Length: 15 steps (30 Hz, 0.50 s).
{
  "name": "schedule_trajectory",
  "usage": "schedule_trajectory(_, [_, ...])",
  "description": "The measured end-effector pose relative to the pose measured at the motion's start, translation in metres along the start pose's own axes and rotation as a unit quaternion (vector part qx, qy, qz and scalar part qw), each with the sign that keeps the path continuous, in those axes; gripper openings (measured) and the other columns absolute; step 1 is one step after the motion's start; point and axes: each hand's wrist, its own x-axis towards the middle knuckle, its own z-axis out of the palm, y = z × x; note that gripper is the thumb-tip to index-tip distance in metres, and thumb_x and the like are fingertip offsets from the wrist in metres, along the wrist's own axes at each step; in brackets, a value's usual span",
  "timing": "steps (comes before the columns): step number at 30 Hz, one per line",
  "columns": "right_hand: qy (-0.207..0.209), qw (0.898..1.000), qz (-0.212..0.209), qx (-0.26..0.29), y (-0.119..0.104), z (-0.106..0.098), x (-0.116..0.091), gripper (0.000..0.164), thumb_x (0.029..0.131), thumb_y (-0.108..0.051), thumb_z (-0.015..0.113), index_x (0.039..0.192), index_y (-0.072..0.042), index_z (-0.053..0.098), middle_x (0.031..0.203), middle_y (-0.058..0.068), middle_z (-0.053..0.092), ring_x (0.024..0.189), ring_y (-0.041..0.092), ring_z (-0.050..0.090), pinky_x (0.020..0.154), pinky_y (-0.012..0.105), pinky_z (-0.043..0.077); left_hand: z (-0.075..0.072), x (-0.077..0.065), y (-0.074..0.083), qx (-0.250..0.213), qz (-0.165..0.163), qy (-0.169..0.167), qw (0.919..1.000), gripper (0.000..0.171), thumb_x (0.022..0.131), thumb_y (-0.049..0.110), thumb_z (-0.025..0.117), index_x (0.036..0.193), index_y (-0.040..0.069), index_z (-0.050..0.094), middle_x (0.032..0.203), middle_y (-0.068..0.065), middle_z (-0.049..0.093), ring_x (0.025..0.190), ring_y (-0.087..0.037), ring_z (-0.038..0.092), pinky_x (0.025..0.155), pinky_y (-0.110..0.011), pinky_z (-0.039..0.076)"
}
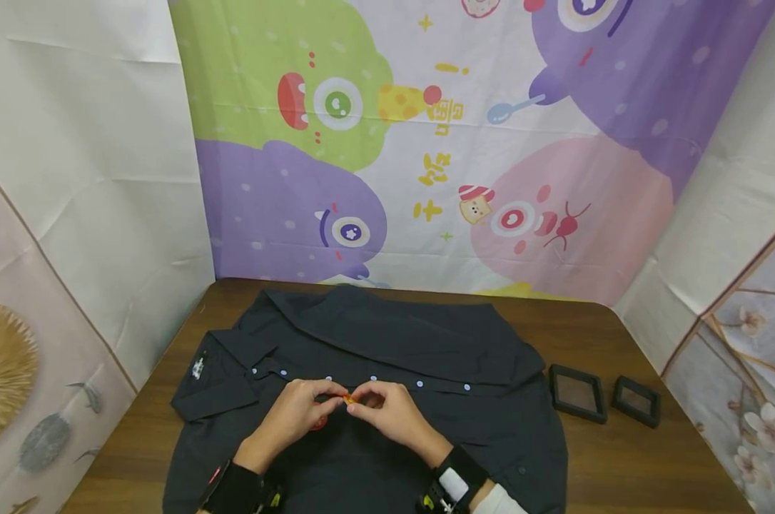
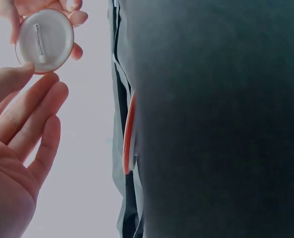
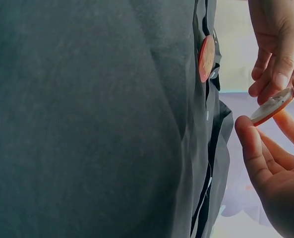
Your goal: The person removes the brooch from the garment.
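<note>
Round pin badge (image 2: pixel 55 39) between left hand (image 1: pixel 295 412) and right hand (image 1: pixel 397 417), its rim in each one's thumb-and-finger pinch.

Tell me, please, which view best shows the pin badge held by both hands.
Left wrist: the pin badge has its white back facing the camera. Right wrist shows it tilted; head, only a small orange part.

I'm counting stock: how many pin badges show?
2: an orange-edged badge between the left hand and right hand, and a red badge on the dark shirt. Others may be hidden.
</note>
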Motion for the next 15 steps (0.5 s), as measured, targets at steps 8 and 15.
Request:
schedule_trajectory(8, [-0.008,1.0,-0.004,0.005,0.0005,-0.0007,-0.0002,0.017,0.086,-0.024,0.074,0.095,-0.009,0.074,0.077,0.006,0.07,0.06,0.002,0.056,0.052,0.017,0.044,-0.0008,0.0001,0.0019,0.007,-0.013,-0.005,0.9999,0.011,0.085,0.016,0.074,0.095,0.019,0.077,0.092,0.004,0.076,0.073,0.001,0.064,0.066,-0.02,0.052])
schedule_trajectory(15, [-0.01,1.0,-0.024,0.001,0.0007,-0.0027,-0.0005,0.018,0.083,-0.021,0.077,0.096,-0.009,0.074,0.081,0.005,0.069,0.062,-0.001,0.054,0.055,0.016,0.045,-0.003,0.0009,0.0036,0.022,-0.012,-0.021,0.9995,0.01,0.084,0.017,0.075,0.094,0.019,0.078,0.09,0.005,0.076,0.068,0.006,0.057,0.066,-0.021,0.051])
